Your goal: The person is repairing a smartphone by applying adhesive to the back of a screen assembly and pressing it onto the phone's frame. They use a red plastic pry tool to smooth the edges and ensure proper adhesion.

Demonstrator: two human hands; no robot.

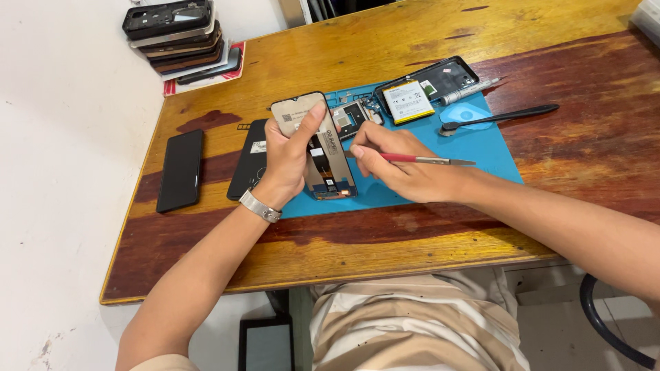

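My left hand (289, 154) grips a detached phone screen panel (328, 168), back side up, tilted over the blue work mat (481, 148); the thumb lies across its upper part. My right hand (399, 165) holds red-handled tweezers (426, 160) like a pen, fingers close to the panel's right edge. The tweezers' metal end points right, away from the panel. A metal watch band (260, 205) is on my left wrist.
On the mat lie a phone frame with a circuit board (352, 117), an open phone back with a battery (419, 89), a screwdriver (471, 91), a black spudger (502, 115) and a blue pick (466, 114). Two black phones (180, 170) lie left. Stacked phone frames (180, 38) stand far left.
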